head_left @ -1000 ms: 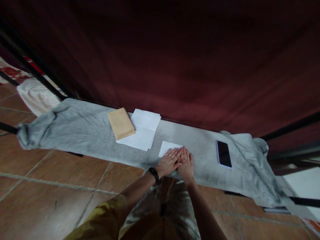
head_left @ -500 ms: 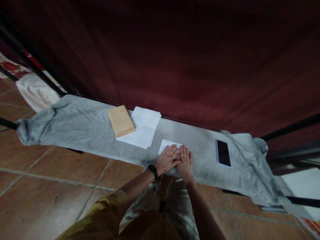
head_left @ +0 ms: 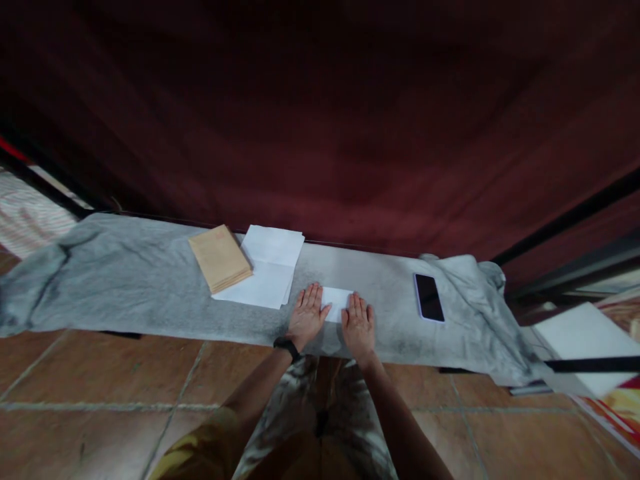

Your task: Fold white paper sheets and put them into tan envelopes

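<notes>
A small white piece of paper (head_left: 335, 302), seemingly folded, lies flat on the grey cloth (head_left: 395, 340). My left hand (head_left: 306, 316) rests flat on its left end, fingers stretched out, with a dark band on the wrist. On the right end lies my right hand (head_left: 359, 327), palm down and fingers extended. The middle of the paper shows between the two hands; its ends are partly covered by them. Left of my hands are larger white sheets (head_left: 273, 260) with a crease across them, partly under a stack of brown envelopes (head_left: 220, 257).
A phone (head_left: 429, 298) with a dark screen lies to the right on the cloth. Behind the narrow surface hangs a dark red curtain (head_left: 320, 147). Black metal bars (head_left: 590, 366) stand at both ends. Tiled floor (head_left: 100, 373) shows below the front edge.
My hands were close together over the paper and have slid apart to its two ends, baring its middle. The camera view has shifted slightly.
</notes>
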### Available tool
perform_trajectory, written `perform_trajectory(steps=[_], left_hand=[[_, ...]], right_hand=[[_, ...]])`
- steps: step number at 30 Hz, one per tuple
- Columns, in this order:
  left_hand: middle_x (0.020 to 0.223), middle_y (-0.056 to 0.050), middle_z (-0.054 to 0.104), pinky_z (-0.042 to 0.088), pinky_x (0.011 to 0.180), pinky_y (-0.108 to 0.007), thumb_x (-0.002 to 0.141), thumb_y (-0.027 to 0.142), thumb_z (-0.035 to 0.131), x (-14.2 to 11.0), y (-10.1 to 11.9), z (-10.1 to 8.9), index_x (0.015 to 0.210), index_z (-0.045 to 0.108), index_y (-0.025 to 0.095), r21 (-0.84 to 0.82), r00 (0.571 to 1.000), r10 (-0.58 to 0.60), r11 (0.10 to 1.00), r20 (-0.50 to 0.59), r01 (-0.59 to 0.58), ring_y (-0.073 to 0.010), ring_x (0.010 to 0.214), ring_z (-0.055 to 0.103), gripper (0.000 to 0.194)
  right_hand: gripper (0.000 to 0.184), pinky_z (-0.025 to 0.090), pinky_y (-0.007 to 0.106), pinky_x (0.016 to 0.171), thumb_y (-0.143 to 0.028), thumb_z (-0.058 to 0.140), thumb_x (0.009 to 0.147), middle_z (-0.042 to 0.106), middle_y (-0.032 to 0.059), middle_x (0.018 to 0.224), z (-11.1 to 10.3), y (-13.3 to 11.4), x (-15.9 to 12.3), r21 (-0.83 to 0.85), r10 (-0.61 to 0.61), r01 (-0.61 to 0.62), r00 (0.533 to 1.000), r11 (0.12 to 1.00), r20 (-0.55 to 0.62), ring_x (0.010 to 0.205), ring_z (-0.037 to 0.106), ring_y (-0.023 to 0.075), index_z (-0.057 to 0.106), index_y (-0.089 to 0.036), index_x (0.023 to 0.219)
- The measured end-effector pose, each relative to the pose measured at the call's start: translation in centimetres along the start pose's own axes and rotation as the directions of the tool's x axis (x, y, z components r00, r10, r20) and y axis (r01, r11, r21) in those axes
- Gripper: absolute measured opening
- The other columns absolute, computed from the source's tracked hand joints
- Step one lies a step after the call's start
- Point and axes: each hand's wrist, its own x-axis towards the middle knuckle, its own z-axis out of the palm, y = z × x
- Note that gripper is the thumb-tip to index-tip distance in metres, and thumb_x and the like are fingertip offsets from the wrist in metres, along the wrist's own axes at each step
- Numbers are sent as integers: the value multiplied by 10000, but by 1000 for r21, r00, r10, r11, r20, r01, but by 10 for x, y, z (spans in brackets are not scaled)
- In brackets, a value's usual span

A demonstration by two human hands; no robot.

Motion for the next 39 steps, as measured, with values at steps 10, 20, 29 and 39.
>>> perform_trajectory(steps=[10, 20, 29, 39], left_hand=[[1596, -158, 332, 201, 1239, -459, 1025, 465, 253, 0, -1, 6, 1532, 326, 52, 212, 1000, 20, 977, -13, -17, -251, 1514, 230, 658], [1592, -135, 358, 208, 1242, -458, 1043, 377, 239, 8, 26, 8, 1516, 365, 82, 133, 989, 146, 980, -1, -145, -229, 1508, 251, 572], [1577, -75, 401, 246, 1231, -443, 1048, 406, 249, 24, 60, 23, 1494, 422, 158, 36, 963, 249, 967, 106, -254, -196, 1499, 275, 539], [1586, -136, 363, 221, 1233, -451, 1035, 414, 222, 17, 13, 17, 1531, 340, 86, 172, 987, 162, 972, 2, -160, -222, 1506, 257, 607]], right_hand=[[524, 203, 481, 1204, -318, 322, 1044, 445, 133, 1539, -3, 1, -21, -14, -18, 18, 1000, 1000, -15, 1434, 388, 260, 376, -117, 1525], [527, 179, 463, 1215, -333, 364, 1024, 441, 131, 1537, -5, -2, -34, -25, 17, -17, 1000, 1000, -13, 1421, 415, 265, 430, -108, 1497], [504, 185, 461, 1211, -267, 427, 980, 505, 132, 1497, -4, -2, -34, -48, 2, -3, 1000, 999, -26, 1394, 448, 261, 488, -114, 1457], [520, 187, 456, 1211, -375, 390, 1029, 515, 126, 1487, -9, -2, -32, 44, 16, -13, 997, 999, -73, 1395, 448, 258, 461, -120, 1477]])
